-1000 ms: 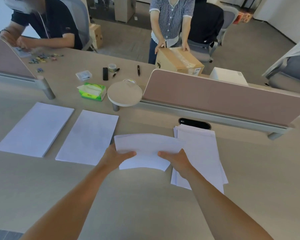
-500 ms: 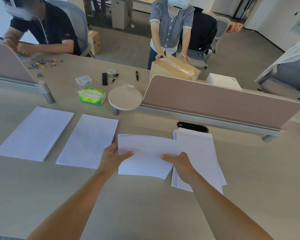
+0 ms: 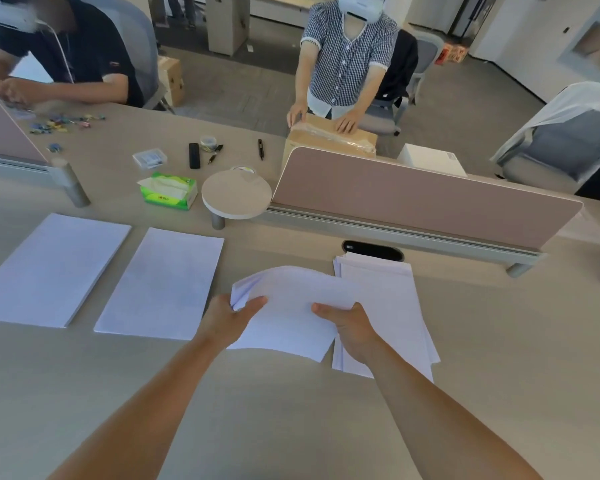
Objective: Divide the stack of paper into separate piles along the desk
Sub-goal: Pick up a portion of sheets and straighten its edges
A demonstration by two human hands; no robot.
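One bundle of sheets (image 3: 291, 306): lifted off the tabletop (image 3: 291, 417), bowed upward in the middle, left corner creased and fanned; its right part overlaps the stack.
One stack (image 3: 392, 299): loose and uneven, lying flat just right of centre, its far end near a black slot (image 3: 373, 251).
Two finished piles: a far-left pile (image 3: 49, 268) and a second pile (image 3: 160, 282), flat, side by side with a narrow gap, left of the bundle.
Left hand (image 3: 227, 318): grip closed on the bundle's left edge, thumb on top, fingers hidden beneath; bare arm stretched forward.
Right hand (image 3: 350, 329): grip pinching the bundle's right edge, thumb on top, fingers below; it hovers over the stack.
One tissue box (image 3: 168, 190): green, beyond the piles, beside a round stand (image 3: 236, 194).
One divider panel (image 3: 413, 202): pink, upright behind the stack.
Two other people: a seated person (image 3: 84, 57) at far left, and a standing person (image 3: 347, 64) with both hands on a cardboard box (image 3: 329, 140).
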